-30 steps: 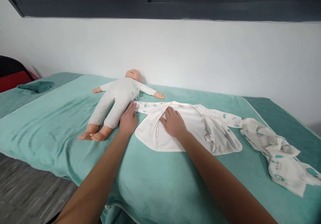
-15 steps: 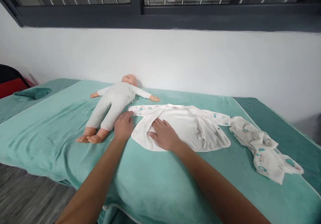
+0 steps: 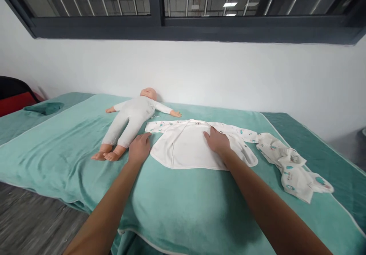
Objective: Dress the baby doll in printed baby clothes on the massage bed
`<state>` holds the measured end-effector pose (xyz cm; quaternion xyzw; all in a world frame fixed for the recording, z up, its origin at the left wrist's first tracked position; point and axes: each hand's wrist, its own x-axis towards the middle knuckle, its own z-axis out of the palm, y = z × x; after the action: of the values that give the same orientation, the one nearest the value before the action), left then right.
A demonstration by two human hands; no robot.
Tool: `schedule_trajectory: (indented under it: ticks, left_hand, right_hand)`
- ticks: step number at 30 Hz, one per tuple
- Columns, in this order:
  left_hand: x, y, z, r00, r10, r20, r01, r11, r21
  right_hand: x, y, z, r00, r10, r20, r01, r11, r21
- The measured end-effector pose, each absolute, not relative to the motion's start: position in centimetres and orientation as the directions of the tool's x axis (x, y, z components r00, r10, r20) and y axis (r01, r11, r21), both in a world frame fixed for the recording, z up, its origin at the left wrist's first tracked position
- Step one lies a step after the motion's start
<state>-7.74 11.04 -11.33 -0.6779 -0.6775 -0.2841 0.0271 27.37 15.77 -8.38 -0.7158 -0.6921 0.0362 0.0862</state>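
Observation:
A white baby shirt (image 3: 188, 148) with a printed pattern on its sleeves lies spread open on the bed, its plain inside facing up. My right hand (image 3: 217, 140) rests open on the right half of the shirt, thumb apart from the fingers. My left hand (image 3: 139, 147) lies open on the bed with its fingertips by the end of the left sleeve, gripping nothing. Left of the shirt, a baby doll (image 3: 130, 117) with a white cloth body lies on its back, feet toward me.
Crumpled printed baby clothing (image 3: 291, 167) lies at the right, touching the shirt's right sleeve. A green blanket (image 3: 183, 201) covers the bed. Behind stands a white wall (image 3: 228, 76) under a dark window frame (image 3: 185, 28). A red and black object (image 3: 14, 95) is at the far left.
My right hand has moved right across the shirt, from its left part to its right part. The right panel now lies folded farther outward. My left hand has stayed almost in place.

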Motion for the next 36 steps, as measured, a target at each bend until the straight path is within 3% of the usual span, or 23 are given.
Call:
schedule_trajectory:
  ticks: [5, 11, 14, 17, 20, 25, 32, 36]
  left_hand:
    - [-7.8, 11.0, -11.2, -0.077, 0.895, 0.440, 0.922, -0.105, 0.373]
    - [-3.5, 11.2, -8.7, -0.006, 0.863, 0.506, 0.771, -0.318, 0.552]
    - [2.3, 11.8, -7.0, 0.135, 0.891, 0.433, 0.708, -0.392, 0.587]
    - [8.0, 13.3, -6.7, 0.282, 0.926, 0.250, 0.771, -0.374, 0.516]
    - [11.0, 15.5, -7.9, 0.239, 0.953, 0.184, 0.826, -0.299, 0.478]
    - [10.8, 19.0, -9.8, 0.143, 0.978, 0.153, 0.868, -0.198, 0.456]
    - [10.3, 20.3, -11.3, 0.150, 0.967, 0.204, 0.874, -0.226, 0.430]
    - [10.5, 19.9, -11.5, 0.142, 0.961, 0.235, 0.883, -0.231, 0.409]
  right_hand:
    - [26.9, 16.2, -8.3, 0.057, 0.993, 0.104, 0.983, -0.037, -0.178]
    - [26.9, 16.3, -8.3, 0.043, 0.994, 0.102, 0.984, -0.024, -0.177]
    - [26.9, 16.3, -8.3, 0.062, 0.996, 0.058, 0.978, -0.049, -0.205]
    - [26.8, 16.3, -8.2, 0.082, 0.996, 0.043, 0.975, -0.072, -0.212]
    - [26.8, 16.3, -8.3, 0.105, 0.993, 0.050, 0.975, -0.092, -0.204]
    - [26.8, 16.5, -8.5, 0.118, 0.991, 0.065, 0.974, -0.102, -0.201]
    - [25.9, 16.7, -8.6, 0.151, 0.984, 0.094, 0.975, -0.132, -0.180]
    - [25.3, 16.5, -8.6, -0.031, 0.987, 0.158, 0.987, 0.054, -0.149]
